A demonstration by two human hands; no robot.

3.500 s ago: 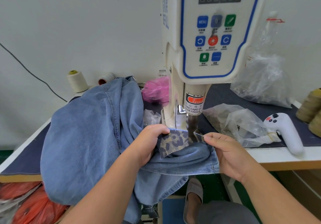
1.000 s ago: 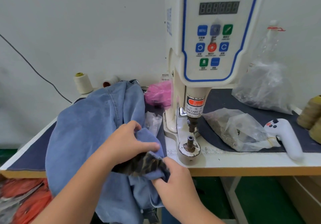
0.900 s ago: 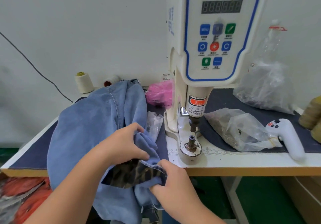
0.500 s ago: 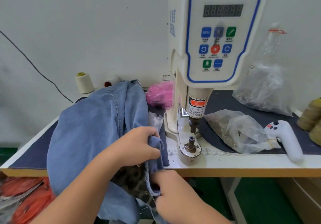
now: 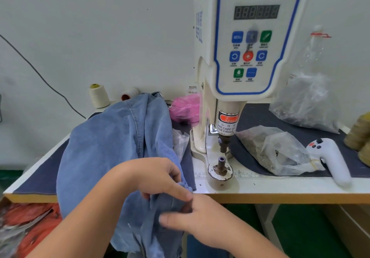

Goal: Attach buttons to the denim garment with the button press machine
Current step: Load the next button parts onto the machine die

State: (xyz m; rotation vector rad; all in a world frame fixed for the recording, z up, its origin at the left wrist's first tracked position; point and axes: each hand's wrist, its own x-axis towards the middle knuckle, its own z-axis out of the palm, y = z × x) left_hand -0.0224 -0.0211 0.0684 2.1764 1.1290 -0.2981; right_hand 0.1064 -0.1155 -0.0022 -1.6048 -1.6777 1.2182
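Your left hand (image 5: 158, 177) has its fingers curled into a fold of the denim garment (image 5: 112, 149), pinching the cloth right at the front edge of the table (image 5: 280, 187). Your right hand (image 5: 200, 217) sits just below it, thumb stretched out to the left and fingers tucked into the same bunch of denim, gripping it below the table edge. The garment is heaped on the left half of the table and spills over the front toward you, well clear of the press. To the right of your hands stands the button press machine (image 5: 246, 47), its lower die (image 5: 221, 166) bare under the raised punch (image 5: 224, 143). Beyond the machine lies a clear plastic bag (image 5: 274, 151), with a white handheld controller (image 5: 332, 159) just beside it. At the back, a cream thread cone (image 5: 98, 95) stands near the wall, and a pink bag (image 5: 186, 107) sits beside the machine column.
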